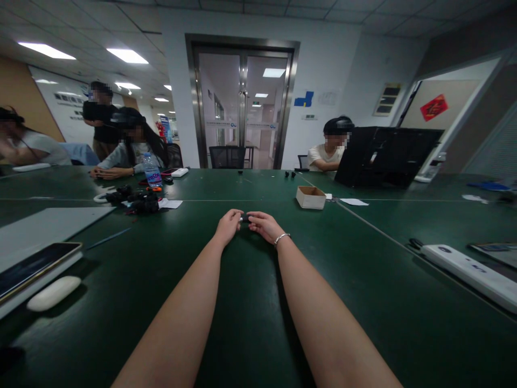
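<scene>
Both my arms stretch forward over the dark green table (250, 302). My left hand (228, 224) and my right hand (262, 224) meet at the fingertips, both curled shut on a small dark object (244, 218) pinched between them. What the object is I cannot make out. A silver bracelet (281, 237) sits on my right wrist. A small open cardboard box (311, 197) stands just beyond my right hand.
A phone (34, 265) and a white oval case (53, 292) lie at the left. A white power strip (470, 272) lies at the right. A water bottle (152, 170), black parts (137, 200) and a black laptop (383, 156) stand farther back. Several people sit around the table.
</scene>
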Demonstrator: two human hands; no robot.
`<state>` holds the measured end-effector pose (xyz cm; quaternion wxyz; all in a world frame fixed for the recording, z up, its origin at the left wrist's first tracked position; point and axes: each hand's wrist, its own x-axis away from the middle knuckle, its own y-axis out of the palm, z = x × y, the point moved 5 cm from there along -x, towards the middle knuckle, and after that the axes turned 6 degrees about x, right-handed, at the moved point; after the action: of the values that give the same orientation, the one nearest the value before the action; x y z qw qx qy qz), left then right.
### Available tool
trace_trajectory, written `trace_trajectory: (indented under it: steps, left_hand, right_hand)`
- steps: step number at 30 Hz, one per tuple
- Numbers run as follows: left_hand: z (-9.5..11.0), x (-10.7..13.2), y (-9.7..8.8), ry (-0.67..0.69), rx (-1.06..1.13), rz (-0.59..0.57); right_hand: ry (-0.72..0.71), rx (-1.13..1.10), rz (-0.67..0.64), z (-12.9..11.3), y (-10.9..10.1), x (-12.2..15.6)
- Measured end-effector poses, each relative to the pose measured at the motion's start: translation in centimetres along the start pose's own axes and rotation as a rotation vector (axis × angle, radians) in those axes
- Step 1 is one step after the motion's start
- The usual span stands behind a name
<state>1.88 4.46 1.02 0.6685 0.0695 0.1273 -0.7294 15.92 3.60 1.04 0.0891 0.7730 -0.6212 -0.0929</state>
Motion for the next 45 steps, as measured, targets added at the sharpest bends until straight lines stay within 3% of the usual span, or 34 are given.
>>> trace_trajectory:
  steps: [45]
  left_hand:
    - [0.13, 0.07, 0.02, -0.031, 0.030, 0.012]
  right_hand:
    - [-0.002, -0.015, -0.006, 0.02, 0.04, 0.04]
